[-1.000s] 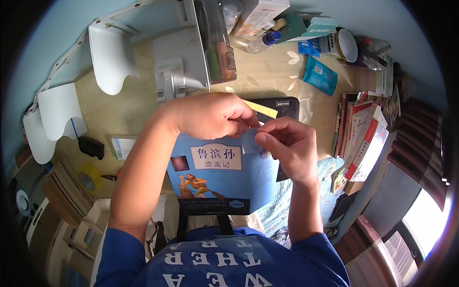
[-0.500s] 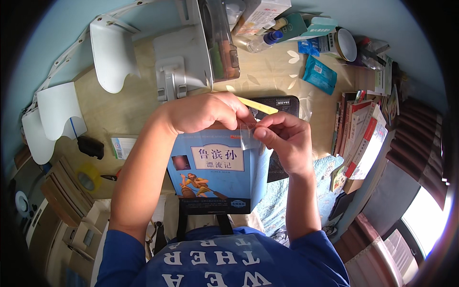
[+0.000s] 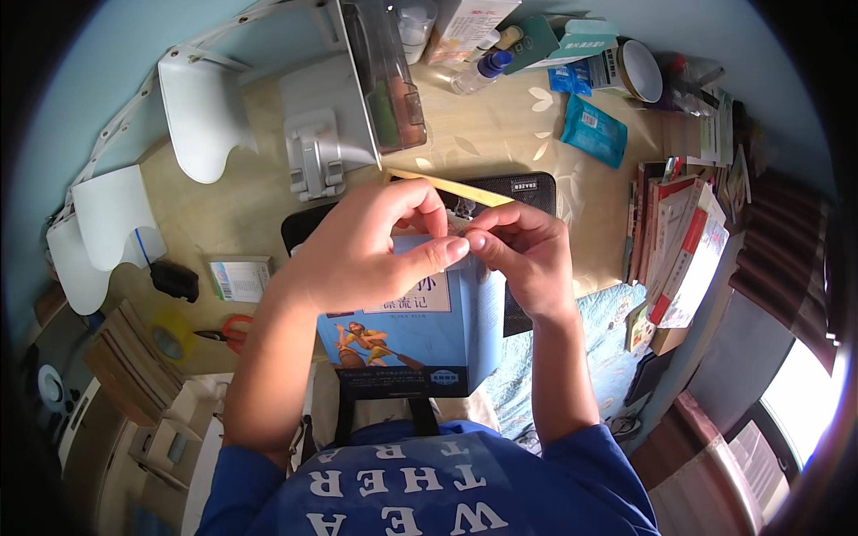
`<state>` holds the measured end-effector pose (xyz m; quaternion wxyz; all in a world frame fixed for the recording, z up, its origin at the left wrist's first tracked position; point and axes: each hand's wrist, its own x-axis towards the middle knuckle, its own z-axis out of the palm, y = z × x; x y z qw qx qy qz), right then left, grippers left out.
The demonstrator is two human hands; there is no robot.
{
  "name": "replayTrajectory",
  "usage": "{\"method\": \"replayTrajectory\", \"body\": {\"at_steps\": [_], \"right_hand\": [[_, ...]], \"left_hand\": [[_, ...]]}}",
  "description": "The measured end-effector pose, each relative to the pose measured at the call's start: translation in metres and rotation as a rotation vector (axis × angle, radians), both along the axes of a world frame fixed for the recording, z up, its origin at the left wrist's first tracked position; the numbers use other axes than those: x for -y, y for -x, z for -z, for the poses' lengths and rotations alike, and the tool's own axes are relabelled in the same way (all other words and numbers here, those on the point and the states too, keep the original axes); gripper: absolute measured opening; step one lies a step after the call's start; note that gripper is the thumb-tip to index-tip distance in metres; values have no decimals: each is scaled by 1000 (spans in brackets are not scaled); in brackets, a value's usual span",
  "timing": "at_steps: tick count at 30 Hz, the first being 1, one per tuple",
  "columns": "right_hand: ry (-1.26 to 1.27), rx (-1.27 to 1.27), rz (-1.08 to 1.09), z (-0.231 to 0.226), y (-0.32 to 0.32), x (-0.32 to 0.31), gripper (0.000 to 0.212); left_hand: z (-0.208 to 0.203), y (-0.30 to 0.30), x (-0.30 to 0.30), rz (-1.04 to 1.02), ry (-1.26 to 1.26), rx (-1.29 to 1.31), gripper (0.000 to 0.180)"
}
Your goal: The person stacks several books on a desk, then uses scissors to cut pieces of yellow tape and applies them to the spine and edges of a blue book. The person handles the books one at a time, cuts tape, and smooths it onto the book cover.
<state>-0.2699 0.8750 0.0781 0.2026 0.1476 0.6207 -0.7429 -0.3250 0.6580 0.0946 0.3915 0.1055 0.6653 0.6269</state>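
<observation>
A blue paperback book [image 3: 402, 344] with an illustrated front cover stands tilted before me, its lower edge close to my lap. My left hand [image 3: 366, 255] reaches over the cover's upper part, thumb and index finger bent in a pinch and hiding some of the title. At the book's top right corner, my right hand [image 3: 527, 255] pinches with thumb and index finger. Both thumb tips meet there, on a small piece of clear film [image 3: 461, 261] that is mostly hidden by the fingers. Behind the hands lies a yellow strip [image 3: 456, 188], like a ruler.
A black mat [image 3: 523, 308] lies under the hands on the desk [image 3: 474, 147]. Red-handled scissors [image 3: 237, 332], a tape roll [image 3: 170, 336] and a small booklet [image 3: 239, 279] are at left. Upright books [image 3: 666, 246] line the right; a teal packet [image 3: 593, 131] and bottle [image 3: 483, 73] sit behind.
My left hand has turned and moved down over the book's cover, its thumb now meeting my right thumb. The clear film, plainly seen before, is now mostly covered by fingers.
</observation>
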Motion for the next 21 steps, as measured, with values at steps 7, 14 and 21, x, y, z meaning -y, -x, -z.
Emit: {"method": "replayTrajectory", "body": {"at_steps": [7,14,21], "right_hand": [[40,12,-11,-3,1,1,12],[-334,-12,-39,-15,9,-6,29],[-71,-285,-203,-13,17,-29,31]], "left_hand": [[-4,-27,-15,-256,178,-524,16],[-25,-42,-27,-286,231,-278,11],[-34,-50,-34,-339,104,-104,13]]}}
